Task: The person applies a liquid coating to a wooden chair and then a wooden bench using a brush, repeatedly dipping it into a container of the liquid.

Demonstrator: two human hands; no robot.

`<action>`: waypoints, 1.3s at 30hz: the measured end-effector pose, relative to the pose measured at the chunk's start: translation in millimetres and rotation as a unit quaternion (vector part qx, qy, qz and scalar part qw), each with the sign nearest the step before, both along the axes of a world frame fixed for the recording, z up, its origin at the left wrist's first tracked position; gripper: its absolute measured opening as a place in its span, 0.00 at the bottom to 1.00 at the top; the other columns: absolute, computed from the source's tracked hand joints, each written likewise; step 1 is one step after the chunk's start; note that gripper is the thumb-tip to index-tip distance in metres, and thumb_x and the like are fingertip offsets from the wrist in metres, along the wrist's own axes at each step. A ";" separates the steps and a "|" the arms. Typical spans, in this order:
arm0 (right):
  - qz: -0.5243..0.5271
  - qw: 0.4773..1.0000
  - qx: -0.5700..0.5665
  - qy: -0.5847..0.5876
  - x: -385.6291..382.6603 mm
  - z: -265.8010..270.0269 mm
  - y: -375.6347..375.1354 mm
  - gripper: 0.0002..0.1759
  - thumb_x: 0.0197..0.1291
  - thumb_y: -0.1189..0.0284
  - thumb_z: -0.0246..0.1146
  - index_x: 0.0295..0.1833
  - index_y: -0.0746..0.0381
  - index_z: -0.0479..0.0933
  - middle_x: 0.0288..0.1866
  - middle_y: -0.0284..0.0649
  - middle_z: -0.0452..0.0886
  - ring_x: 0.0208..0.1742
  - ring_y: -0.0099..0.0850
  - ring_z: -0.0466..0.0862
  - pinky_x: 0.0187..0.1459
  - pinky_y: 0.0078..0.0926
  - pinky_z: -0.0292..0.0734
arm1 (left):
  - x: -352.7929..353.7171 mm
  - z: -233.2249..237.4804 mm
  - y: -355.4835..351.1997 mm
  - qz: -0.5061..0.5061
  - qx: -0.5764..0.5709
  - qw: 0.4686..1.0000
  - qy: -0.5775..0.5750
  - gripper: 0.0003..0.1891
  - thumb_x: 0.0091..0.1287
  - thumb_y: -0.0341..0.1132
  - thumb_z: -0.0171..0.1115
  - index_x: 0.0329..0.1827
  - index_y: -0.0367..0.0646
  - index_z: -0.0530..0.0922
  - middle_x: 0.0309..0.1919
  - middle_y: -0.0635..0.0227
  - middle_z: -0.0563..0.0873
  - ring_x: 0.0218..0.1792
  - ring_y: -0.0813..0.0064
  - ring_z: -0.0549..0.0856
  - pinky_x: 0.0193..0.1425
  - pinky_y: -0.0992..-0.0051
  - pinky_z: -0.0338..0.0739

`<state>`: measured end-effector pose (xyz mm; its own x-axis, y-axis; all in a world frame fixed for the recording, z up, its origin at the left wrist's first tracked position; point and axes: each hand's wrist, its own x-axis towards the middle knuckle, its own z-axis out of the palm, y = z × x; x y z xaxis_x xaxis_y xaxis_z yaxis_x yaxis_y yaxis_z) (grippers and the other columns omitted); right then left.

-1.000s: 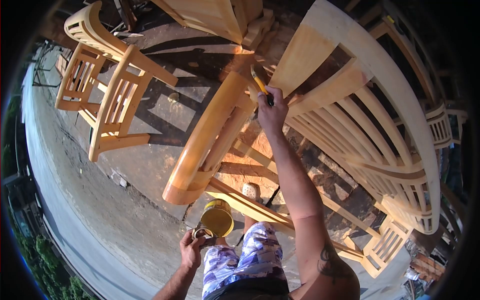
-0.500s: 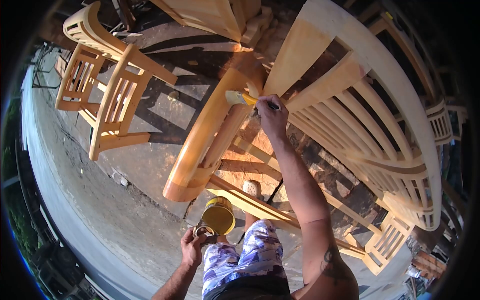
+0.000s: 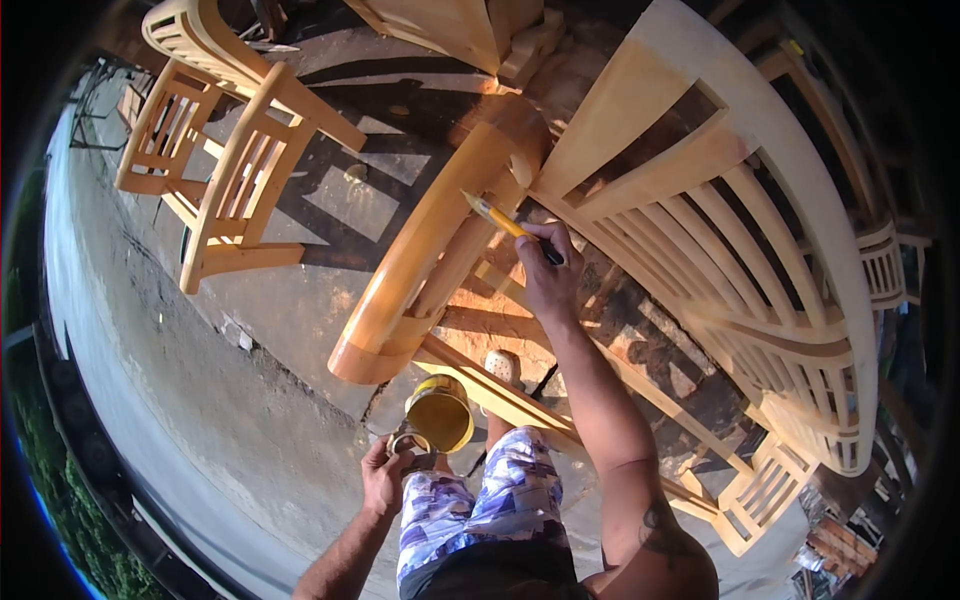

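Observation:
My right hand (image 3: 552, 265) is closed round the handle of a paintbrush (image 3: 497, 217) with a yellow body and dark end. The bristle tip is at the broad, glossy wooden armrest (image 3: 392, 280) of a bench, along its upper half. Low in front of my legs, my left hand (image 3: 385, 475) grips a yellow paint can (image 3: 441, 412) at its side, where a pale ring-shaped part (image 3: 408, 443) shows by the fingers. The can is tilted and its mouth faces me, with yellowish-brown coating inside. The bench's slatted back (image 3: 700, 250) rises to the right of my right hand.
A wooden chair (image 3: 235, 180) stands at upper left on the stained concrete floor (image 3: 290, 330). Another wooden piece (image 3: 440, 30) is at the top. Bench rails (image 3: 500, 385) cross just ahead of my foot (image 3: 502, 368). More slatted furniture (image 3: 880, 265) lines the right edge.
My right hand has drawn the paintbrush slightly toward me, and the brush has turned from flat to edge-on. The left hand keeps hold of the can. The view has shifted a little.

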<state>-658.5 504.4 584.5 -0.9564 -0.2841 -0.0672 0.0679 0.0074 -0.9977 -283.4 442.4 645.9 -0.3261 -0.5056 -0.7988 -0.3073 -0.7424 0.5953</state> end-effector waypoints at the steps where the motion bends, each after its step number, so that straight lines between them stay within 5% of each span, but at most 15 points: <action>1: -0.008 0.999 -0.044 -0.022 8.9 15.5 10.0 0.06 0.65 0.74 0.67 0.44 0.64 0.79 0.28 0.26 0.76 0.28 0.12 0.71 0.29 0.16 0.67 | 3.6 -5.4 -0.6 -0.003 -0.006 1.000 0.007 0.15 0.61 0.16 0.57 0.51 0.34 0.81 0.43 0.58 0.89 0.40 0.60 0.91 0.49 0.61 0.90; 8: 0.161 0.982 -0.096 -0.034 54.5 93.0 91.4 0.13 0.63 0.67 0.68 0.46 0.66 0.80 0.33 0.33 0.79 0.31 0.19 0.75 0.35 0.19 0.69 | -13.4 -6.6 -10.6 -0.036 -0.035 0.999 0.015 0.16 0.63 0.16 0.57 0.53 0.34 0.80 0.45 0.63 0.87 0.45 0.68 0.89 0.53 0.67 0.86; 9: 0.212 0.972 -0.075 0.069 58.6 100.1 91.8 0.13 0.61 0.67 0.68 0.44 0.66 0.80 0.33 0.35 0.80 0.31 0.21 0.76 0.34 0.21 0.71 | -18.9 -2.0 -13.8 -0.054 -0.032 0.998 0.015 0.16 0.64 0.17 0.57 0.54 0.33 0.80 0.46 0.63 0.88 0.45 0.69 0.89 0.54 0.67 0.86; 14: 0.387 0.899 0.055 0.197 117.3 130.7 74.6 0.15 0.46 0.78 0.68 0.43 0.63 0.80 0.33 0.47 0.81 0.32 0.44 0.84 0.34 0.37 0.80 | -21.0 0.4 -21.2 -0.073 -0.019 0.995 0.060 0.16 0.65 0.18 0.58 0.56 0.34 0.79 0.48 0.64 0.88 0.46 0.70 0.89 0.55 0.69 0.86; 18: 0.454 0.832 0.198 0.249 169.0 101.0 55.0 0.20 0.45 0.76 0.70 0.47 0.62 0.79 0.37 0.45 0.78 0.38 0.46 0.83 0.39 0.43 0.80 | -9.3 7.5 -24.9 -0.112 -0.025 0.991 0.072 0.15 0.66 0.18 0.58 0.55 0.35 0.80 0.46 0.65 0.88 0.45 0.73 0.88 0.55 0.70 0.84; 22: 0.467 0.801 0.270 0.261 195.8 100.8 43.0 0.21 0.45 0.77 0.69 0.50 0.61 0.81 0.38 0.44 0.79 0.37 0.47 0.85 0.38 0.42 0.82 | 0.0 12.9 -28.8 -0.140 -0.022 0.987 0.082 0.14 0.66 0.18 0.57 0.54 0.35 0.81 0.45 0.65 0.88 0.45 0.73 0.87 0.55 0.71 0.84; 27: 0.387 0.878 0.152 0.236 209.5 140.6 66.0 0.18 0.43 0.81 0.66 0.45 0.63 0.80 0.36 0.46 0.80 0.35 0.47 0.84 0.36 0.37 0.81 | 20.9 21.7 -37.7 -0.116 -0.010 0.989 0.089 0.14 0.66 0.19 0.57 0.53 0.36 0.81 0.44 0.65 0.89 0.44 0.73 0.88 0.54 0.70 0.85; 39: 0.333 0.908 0.138 0.213 215.4 168.4 100.0 0.18 0.40 0.84 0.62 0.42 0.63 0.80 0.33 0.43 0.80 0.30 0.38 0.81 0.34 0.30 0.77 | 56.0 23.6 -53.9 -0.088 -0.002 0.991 0.105 0.15 0.67 0.17 0.54 0.54 0.34 0.80 0.46 0.60 0.89 0.43 0.68 0.90 0.52 0.68 0.86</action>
